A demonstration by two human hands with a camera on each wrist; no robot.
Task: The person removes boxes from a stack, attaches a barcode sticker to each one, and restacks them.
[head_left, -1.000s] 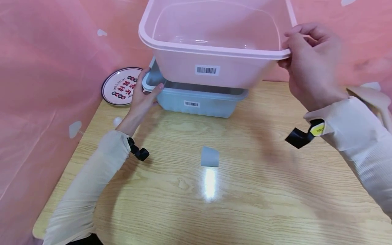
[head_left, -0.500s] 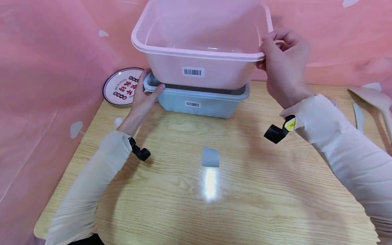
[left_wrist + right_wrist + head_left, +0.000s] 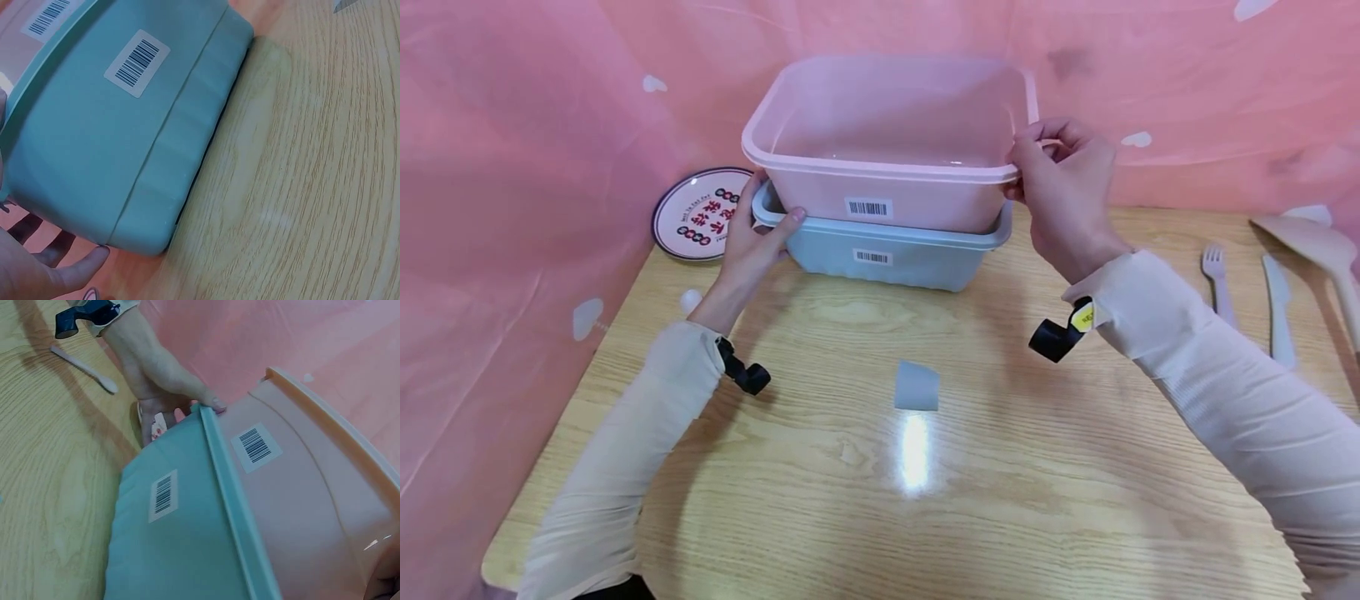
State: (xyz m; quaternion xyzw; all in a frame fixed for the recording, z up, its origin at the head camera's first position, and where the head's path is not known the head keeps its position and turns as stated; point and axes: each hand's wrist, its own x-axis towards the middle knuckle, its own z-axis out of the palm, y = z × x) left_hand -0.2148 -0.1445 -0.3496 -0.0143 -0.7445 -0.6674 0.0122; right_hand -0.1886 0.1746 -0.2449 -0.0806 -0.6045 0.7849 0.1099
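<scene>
A pink plastic basin (image 3: 887,187) with a barcode label sits partly down inside a light blue basin (image 3: 880,271), its upper part standing above the blue rim. The blue basin rests on the table and has a barcode label too. At its left end my left hand (image 3: 756,233) grips the blue rim, thumb over the edge; in the left wrist view its fingers (image 3: 81,272) are by the basin's end wall. My right hand (image 3: 1071,192) pinches the pink rim at the near right corner. In the right wrist view only a dark bit of that hand shows at the lower right.
Behind my left hand a round plate (image 3: 696,212) with red writing leans at the back left. A white spoon (image 3: 87,369) lies by my left wrist. A small grey piece (image 3: 917,386) is mid-table. At right lie a fork (image 3: 1215,275), a knife (image 3: 1277,308) and a large beige spoon (image 3: 1318,246).
My right hand has brought the pink basin leftward and down into the blue basin. The fork and knife have come into view. My left hand has stayed on the blue rim.
</scene>
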